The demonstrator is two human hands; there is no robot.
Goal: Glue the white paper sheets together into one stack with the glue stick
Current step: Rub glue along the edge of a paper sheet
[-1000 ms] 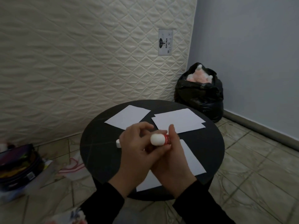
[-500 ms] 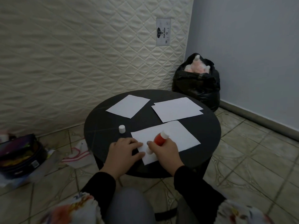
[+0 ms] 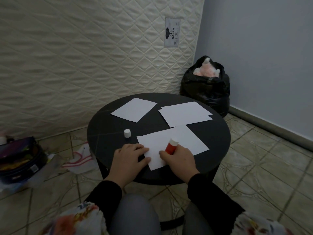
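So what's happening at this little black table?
A person is gluing paper. The left hand presses flat on the nearest sheet while the right hand holds an uncapped glue stick on it. The cap stands beside it, and more sheets wait farther back.

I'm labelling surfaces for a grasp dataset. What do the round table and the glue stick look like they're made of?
Round table: probably painted wood or laminate, black with a satin finish; it shows a soft sheen and faint seam lines. Glue stick: looks like smooth plastic, with a glossy red barrel and a white end.
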